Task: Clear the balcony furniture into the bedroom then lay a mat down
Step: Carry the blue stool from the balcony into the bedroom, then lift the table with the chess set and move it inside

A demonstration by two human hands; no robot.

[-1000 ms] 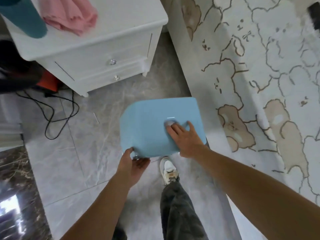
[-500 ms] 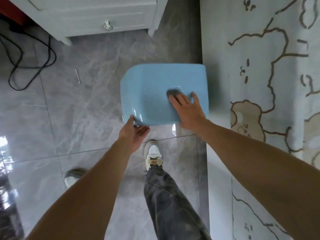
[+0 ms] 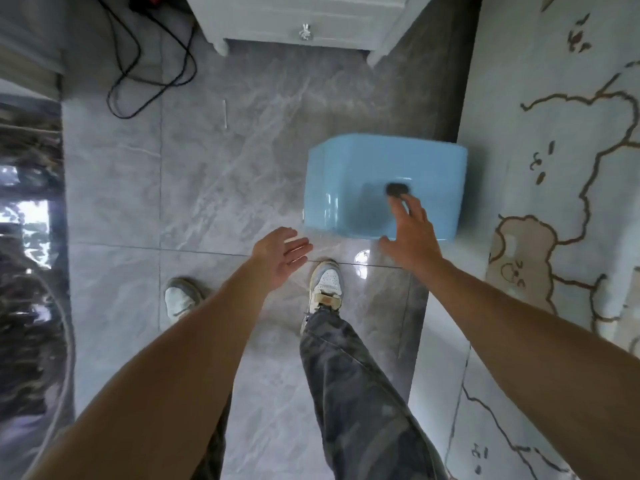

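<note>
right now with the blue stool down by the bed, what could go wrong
1. The blue stool sits right ahead of the right shoe in the narrow strip beside the bed; a step forward could trip on it.
2. The black cable loops loose on the tiles by the nightstand; it might snag a foot or the next piece carried in.

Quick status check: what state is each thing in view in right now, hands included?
Stool: upright on the floor beside the bed, gripped by neither hand.
Left hand: open, clear of the stool.
Right hand: open, over the stool's top by its grip hole; contact unclear.
Drawer: shut.
Cable: loose on the floor, looped.
</note>
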